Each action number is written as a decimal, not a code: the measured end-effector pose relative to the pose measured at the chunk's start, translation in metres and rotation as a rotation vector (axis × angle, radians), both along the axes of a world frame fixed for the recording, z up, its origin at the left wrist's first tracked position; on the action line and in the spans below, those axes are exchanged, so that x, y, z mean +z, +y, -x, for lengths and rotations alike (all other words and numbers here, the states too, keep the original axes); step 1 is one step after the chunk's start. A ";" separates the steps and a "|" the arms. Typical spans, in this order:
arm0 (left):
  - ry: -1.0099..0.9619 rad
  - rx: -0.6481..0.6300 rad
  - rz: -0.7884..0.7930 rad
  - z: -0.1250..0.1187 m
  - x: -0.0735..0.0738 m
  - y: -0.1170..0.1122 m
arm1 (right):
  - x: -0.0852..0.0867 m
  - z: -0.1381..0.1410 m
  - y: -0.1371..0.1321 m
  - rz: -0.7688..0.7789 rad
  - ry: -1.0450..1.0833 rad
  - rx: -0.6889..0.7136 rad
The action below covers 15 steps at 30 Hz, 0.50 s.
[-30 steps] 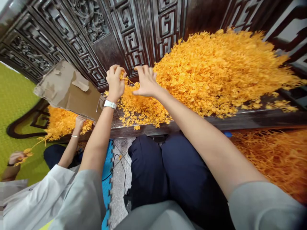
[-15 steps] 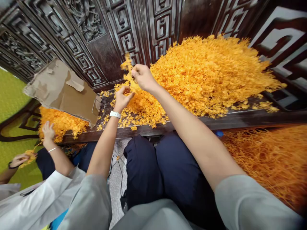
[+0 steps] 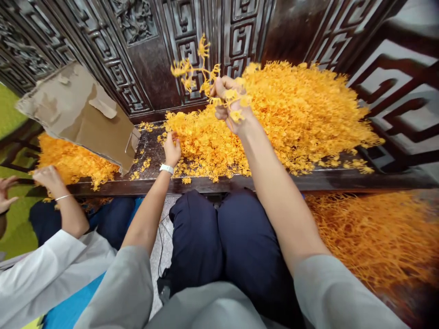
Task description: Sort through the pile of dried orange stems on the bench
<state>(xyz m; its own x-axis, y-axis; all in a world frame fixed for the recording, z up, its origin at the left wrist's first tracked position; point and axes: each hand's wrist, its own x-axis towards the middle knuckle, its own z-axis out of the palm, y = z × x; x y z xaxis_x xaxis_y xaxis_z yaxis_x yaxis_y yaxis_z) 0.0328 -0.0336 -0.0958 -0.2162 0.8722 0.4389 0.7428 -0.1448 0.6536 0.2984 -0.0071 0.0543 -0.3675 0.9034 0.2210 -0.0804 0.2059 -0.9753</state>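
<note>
My right hand (image 3: 228,103) is raised over the pile, its fingers closed on a branched orange plastic flower sprig (image 3: 205,84). Some of the sprig's small spidery heads stick out to the left and upward; others hang over the back of my hand and wrist, slightly blurred. Lower down, my left hand (image 3: 172,150) is at the left edge of a heap of loose orange plastic flower pieces (image 3: 298,109). Its thumb stands apart from the partly bent fingers, and I see nothing in it. A white band circles that wrist.
A torn cardboard box (image 3: 92,119) stands on the dark wooden bench (image 3: 157,157), with another orange heap (image 3: 73,157) beside it. A co-worker's hand (image 3: 48,178) is at far left. Orange stems (image 3: 373,237) lie below right. A carved wooden backrest (image 3: 151,68) rises behind.
My right hand has moved right and away from my left hand, with the sprig now spread out. My left hand has dropped slightly and let go. The co-worker's hands have shifted left.
</note>
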 end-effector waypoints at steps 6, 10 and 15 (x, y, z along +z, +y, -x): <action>0.308 0.124 -0.147 -0.032 0.038 -0.010 | -0.010 0.004 -0.015 0.092 0.265 -0.082; 0.484 -0.203 -0.029 -0.051 0.041 0.009 | 0.001 0.004 -0.020 0.090 0.413 0.019; 0.391 -0.129 0.032 -0.029 0.013 0.033 | 0.007 -0.026 -0.034 0.132 0.413 0.030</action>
<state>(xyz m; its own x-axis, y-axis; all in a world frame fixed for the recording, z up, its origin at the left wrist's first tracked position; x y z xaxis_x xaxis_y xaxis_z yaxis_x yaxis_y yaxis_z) 0.0615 -0.0007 -0.0829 0.0733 0.8957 0.4387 0.9131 -0.2372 0.3318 0.3244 -0.0407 0.0614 -0.2988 0.9241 0.2382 -0.4730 0.0734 -0.8780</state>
